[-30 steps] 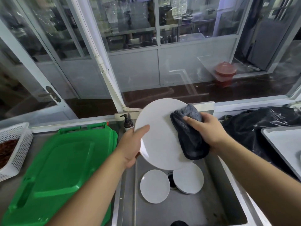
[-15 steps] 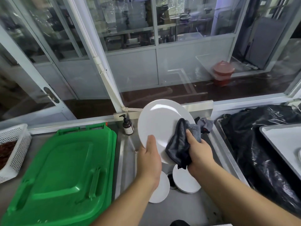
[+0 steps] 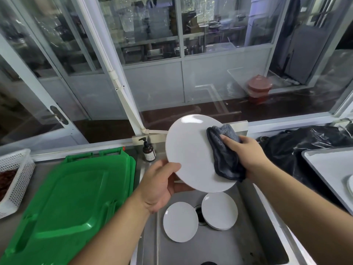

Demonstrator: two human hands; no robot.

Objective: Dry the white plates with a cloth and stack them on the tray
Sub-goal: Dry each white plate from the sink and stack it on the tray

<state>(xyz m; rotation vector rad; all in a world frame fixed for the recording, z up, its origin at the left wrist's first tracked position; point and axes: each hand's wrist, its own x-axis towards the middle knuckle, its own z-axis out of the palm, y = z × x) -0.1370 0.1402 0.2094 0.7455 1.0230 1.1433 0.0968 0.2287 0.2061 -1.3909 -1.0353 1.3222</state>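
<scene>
Right hand (image 3: 248,157) slid cloth (image 3: 225,155) up plate (image 3: 189,150); left hand (image 3: 160,184) regripped lower-left rim.

At frame centre, a plate (image 3: 188,152) is held tilted above the sink (image 3: 248,243), the left hand (image 3: 160,185) at its lower left edge and the right hand (image 3: 246,155) pressing a cloth (image 3: 225,159) on its right side. Below, 1 plate (image 3: 180,221) lies in the sink left of a stack (image 3: 219,210). A bin lid (image 3: 70,197) fills lower left, a basket (image 3: 15,180) beyond it. The tray (image 3: 328,169) sits at right edge.

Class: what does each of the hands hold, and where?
Left hand grips the white plate by its lower-left rim; right hand holds the bunched dark cloth against its face.
</scene>
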